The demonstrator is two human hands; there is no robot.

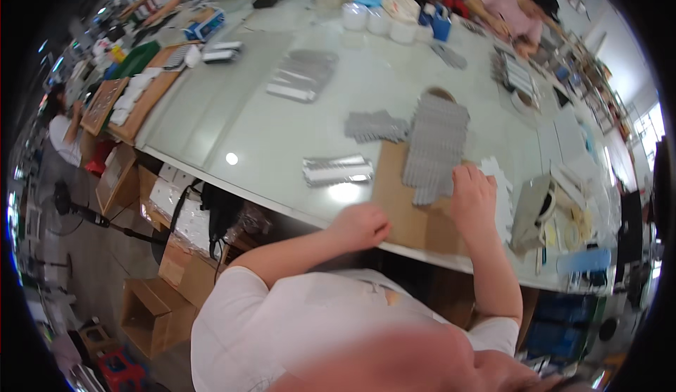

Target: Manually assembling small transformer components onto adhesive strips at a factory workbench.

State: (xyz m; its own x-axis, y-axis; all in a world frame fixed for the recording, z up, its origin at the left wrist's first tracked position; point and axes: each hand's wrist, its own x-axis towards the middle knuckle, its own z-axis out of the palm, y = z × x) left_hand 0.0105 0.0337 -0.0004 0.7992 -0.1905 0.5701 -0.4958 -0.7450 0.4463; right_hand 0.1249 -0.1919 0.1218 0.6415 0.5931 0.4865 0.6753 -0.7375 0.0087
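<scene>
My left hand point(360, 227) hovers at the table's front edge, by the left side of a brown cardboard sheet point(394, 209). Its fingers are curled closed, and whatever they may hold is too small to tell. Over the right part of the sheet, my right hand point(473, 193) has its fingers bent and pressed together. It is between a stack of grey strips point(435, 142) and some white jagged-edged pieces point(501, 198); I cannot make out anything in its grip. A smaller grey pile point(377, 126) and a bundle of grey and white strips point(338, 171) lie left of the stack.
More strips point(303, 75) lie farther back on the pale table point(239, 121). A roll of tape point(441, 95) sits behind the stack. At right stands a beige bin point(535, 212). White tubs point(379, 21) line the far side, where a co-worker in pink point(503, 15) bends over.
</scene>
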